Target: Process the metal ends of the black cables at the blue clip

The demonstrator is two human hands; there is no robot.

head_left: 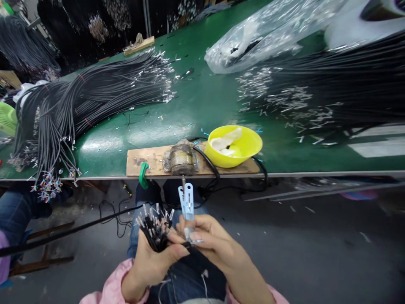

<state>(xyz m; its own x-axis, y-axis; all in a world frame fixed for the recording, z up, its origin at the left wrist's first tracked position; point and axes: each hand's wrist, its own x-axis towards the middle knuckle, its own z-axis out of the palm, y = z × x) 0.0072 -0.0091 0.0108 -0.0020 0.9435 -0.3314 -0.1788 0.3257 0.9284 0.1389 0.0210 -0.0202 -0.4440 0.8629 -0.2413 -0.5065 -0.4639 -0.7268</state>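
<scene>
My left hand is closed around a bunch of short black wires, their bare metal tips fanning upward just above my fist. My right hand is pinched shut on a pale blue plastic clip, which stands upright between my fingertips, touching the side of the wire bunch. Both hands sit over my lap, below the table edge, with my pink sleeves showing at the wrists.

Straight ahead, at the near edge of the green table, lies a wooden board. A small metal device sits on it, with a thin metal pin pointing down toward the clip. A green clamp grips the board's front edge. A yellow bowl rests on the board's right end, holding something pale.

Farther out, a thick bundle of long black cables curves across the left of the table and droops over its edge. Another black bundle lies at the right, and a clear plastic bag sits behind it.
</scene>
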